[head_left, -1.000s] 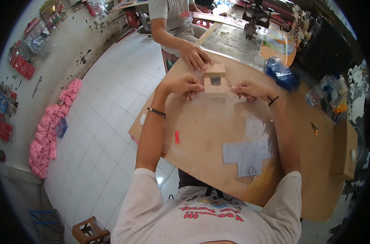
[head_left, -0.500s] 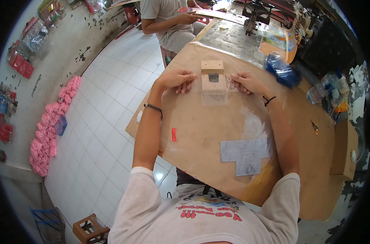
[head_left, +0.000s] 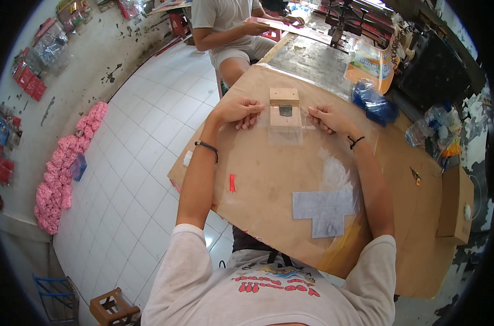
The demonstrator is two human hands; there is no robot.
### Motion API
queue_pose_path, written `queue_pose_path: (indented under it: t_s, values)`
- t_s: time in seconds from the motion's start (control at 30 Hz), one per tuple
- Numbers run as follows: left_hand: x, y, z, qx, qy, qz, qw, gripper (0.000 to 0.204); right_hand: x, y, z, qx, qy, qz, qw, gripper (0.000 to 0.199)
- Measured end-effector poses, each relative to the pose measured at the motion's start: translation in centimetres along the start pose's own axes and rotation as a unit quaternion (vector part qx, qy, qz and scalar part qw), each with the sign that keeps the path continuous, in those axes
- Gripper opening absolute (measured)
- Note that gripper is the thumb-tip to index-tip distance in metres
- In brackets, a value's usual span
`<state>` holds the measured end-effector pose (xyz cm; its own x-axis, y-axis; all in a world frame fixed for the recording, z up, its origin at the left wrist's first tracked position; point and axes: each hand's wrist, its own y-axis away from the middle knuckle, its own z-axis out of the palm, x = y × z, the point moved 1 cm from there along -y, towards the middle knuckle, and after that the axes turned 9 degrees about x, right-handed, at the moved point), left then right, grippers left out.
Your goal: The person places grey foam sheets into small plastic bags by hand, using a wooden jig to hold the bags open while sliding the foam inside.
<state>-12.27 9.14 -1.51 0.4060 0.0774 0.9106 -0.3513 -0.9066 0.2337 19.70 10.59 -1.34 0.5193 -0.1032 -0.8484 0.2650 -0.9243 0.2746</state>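
A small wooden block (head_left: pixel 282 118) lies between my hands on the brown-covered table, with a raised wooden bar (head_left: pixel 284 96) across its far end. A dark rectangular piece (head_left: pixel 285 111) sits in its middle. Below its near end shows a patch of clear film (head_left: pixel 285 136). My left hand (head_left: pixel 243 113) is just left of the block, thumb and fingertips pressed together. On the other side my right hand (head_left: pixel 329 119) is closed in a similar pinch, apart from the wood. What either pinch holds, if anything, is too small or too transparent to tell.
Nearer me lie a grey T-shaped plate (head_left: pixel 324 211) and a red strip (head_left: pixel 232 183). At the right are small yellow-handled snips (head_left: pixel 416 176), a cardboard box (head_left: pixel 454 205) and a blue plastic bundle (head_left: pixel 375 102). Another person (head_left: pixel 225 32) sits at the far left beside a machine (head_left: pixel 342 24).
The view has shifted slightly, showing more of the other person's leg. My hands stay pinched on both sides of the block, nearly unmoved relative to it.
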Motion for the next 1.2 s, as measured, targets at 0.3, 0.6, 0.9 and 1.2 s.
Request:
queue_pose_path:
  t_s: [0.3, 0.6, 0.9, 1.2]
  values:
    - [-0.3, 0.2, -0.2, 0.022, 0.001, 0.002, 1.0, 0.036, -0.5, 0.5, -0.3, 0.026, 0.047, -0.008, 0.999, 0.039]
    - [5.5, 1.6, 4.4, 0.337, -0.157, 0.353, 0.858, 0.026, -5.2, 10.6, -6.6, 0.211, 0.232, -0.217, 0.924, 0.033]
    - [5.5, 6.0, 20.3, -0.051, -0.258, 0.523, 0.811, 0.019, 3.6, 14.6, -0.3, 0.241, 0.258, -0.179, 0.918, 0.034]
    - [4.5, 5.1, 19.8, -0.056, -0.233, 0.483, 0.842, 0.024, 4.7, 13.4, 0.3, 0.279, 0.187, -0.297, 0.894, 0.015]
